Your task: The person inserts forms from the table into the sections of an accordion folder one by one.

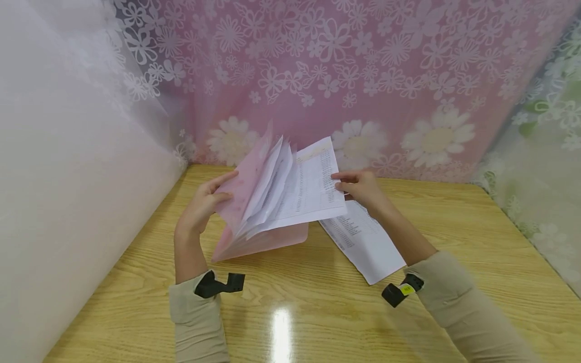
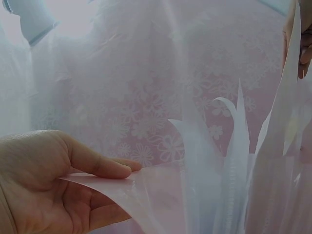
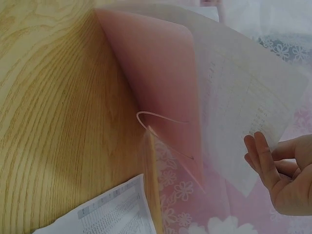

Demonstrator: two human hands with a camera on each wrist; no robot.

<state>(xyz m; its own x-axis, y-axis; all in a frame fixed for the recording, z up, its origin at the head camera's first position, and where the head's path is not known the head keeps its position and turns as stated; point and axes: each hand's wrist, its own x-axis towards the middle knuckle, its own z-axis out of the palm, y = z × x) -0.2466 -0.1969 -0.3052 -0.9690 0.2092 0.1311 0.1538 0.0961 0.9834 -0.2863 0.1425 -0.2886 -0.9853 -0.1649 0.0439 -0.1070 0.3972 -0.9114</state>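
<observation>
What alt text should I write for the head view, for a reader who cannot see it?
A left hand holds open a pink folder while the right hand pinches a printed page in it. Another sheet lies on the wooden table, before a flowered backdrop.

Pink floral sheeting (image 1: 295, 91) is hanging at twelve o'clock beyond a wood-grain desk (image 1: 317, 287), suggesting a screened-off workspace.
</observation>
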